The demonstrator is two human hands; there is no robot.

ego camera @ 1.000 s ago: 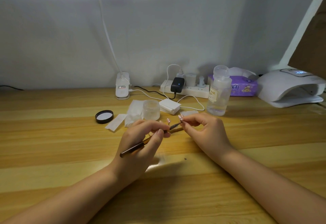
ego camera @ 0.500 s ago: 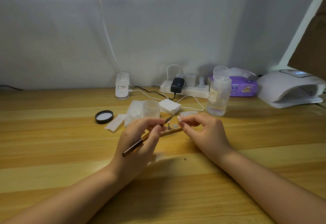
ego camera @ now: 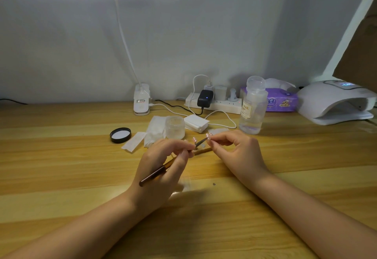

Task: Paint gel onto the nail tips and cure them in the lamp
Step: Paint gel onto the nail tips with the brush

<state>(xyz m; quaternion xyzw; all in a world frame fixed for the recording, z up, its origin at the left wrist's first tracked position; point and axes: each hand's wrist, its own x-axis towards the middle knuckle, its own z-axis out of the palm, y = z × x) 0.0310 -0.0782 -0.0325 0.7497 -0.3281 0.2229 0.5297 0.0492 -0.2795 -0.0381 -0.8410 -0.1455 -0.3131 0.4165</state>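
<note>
home nail desk: wooden tabletop [ego camera: 61, 177], clip-on desk lamp [ego camera: 141, 99] at 12 o'clock, white curing lamp [ego camera: 334, 103] at 2 o'clock.

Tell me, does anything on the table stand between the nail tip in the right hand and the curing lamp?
Partly. The clear bottle stands on the table near the line from the nail tip, pinched by the right hand, to the curing lamp. Lifted, the tip passes over or around it.

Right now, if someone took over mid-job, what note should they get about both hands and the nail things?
Left hand holds the brush, its tip up at the nail tip.
Right hand pinches that nail tip.
Another tip stands on the wooden holder between the hands.
Open gel jar behind, its black lid to the left.
Curing lamp far right, nothing seen inside.
Done: painting under way. Left: finish coating, then cure.
</note>
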